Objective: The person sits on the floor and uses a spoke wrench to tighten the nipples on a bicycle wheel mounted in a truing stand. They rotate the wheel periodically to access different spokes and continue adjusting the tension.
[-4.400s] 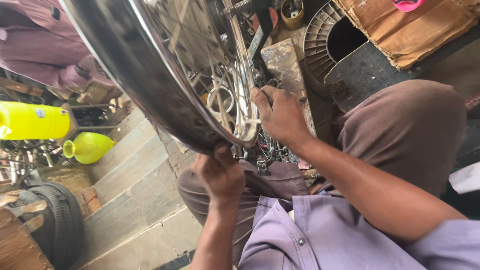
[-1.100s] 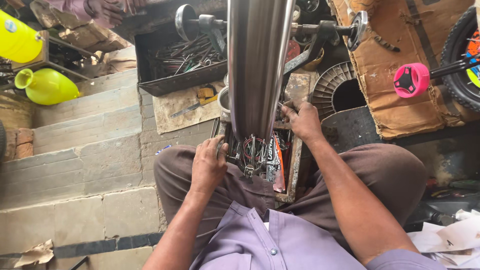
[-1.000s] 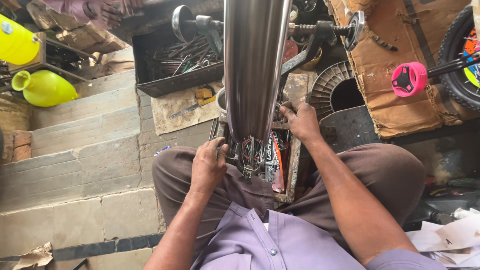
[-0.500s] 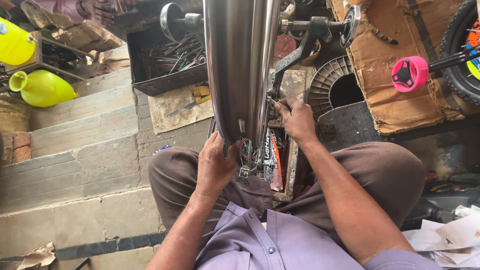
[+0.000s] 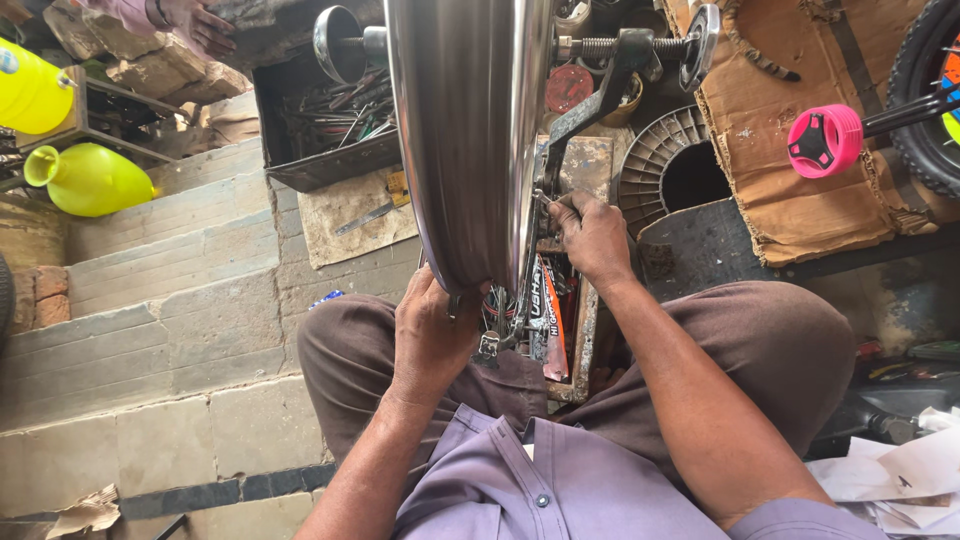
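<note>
Sat cross-legged, brown trousers and a purple shirt in the near foreground. Shiny metal wheel rim (image 5: 470, 130) stood upright and edge-on between the knees, running from near to far at the scene's middle. Left hand (image 5: 432, 335) cupped under the rim's near edge, fingers curled together against the metal. Right hand (image 5: 592, 238) just right of the rim, fingertips pinched together at the spokes; whatever sat in the pinch too small to tell. Truing stand (image 5: 620, 60) held the rim at the far side, its threaded axle sticking out to the right. Tray of tools (image 5: 335, 130) at far left, yellow jug (image 5: 90, 180) farther left. Pink hub (image 5: 825, 140) and torn cardboard (image 5: 800, 190) at far right.
</note>
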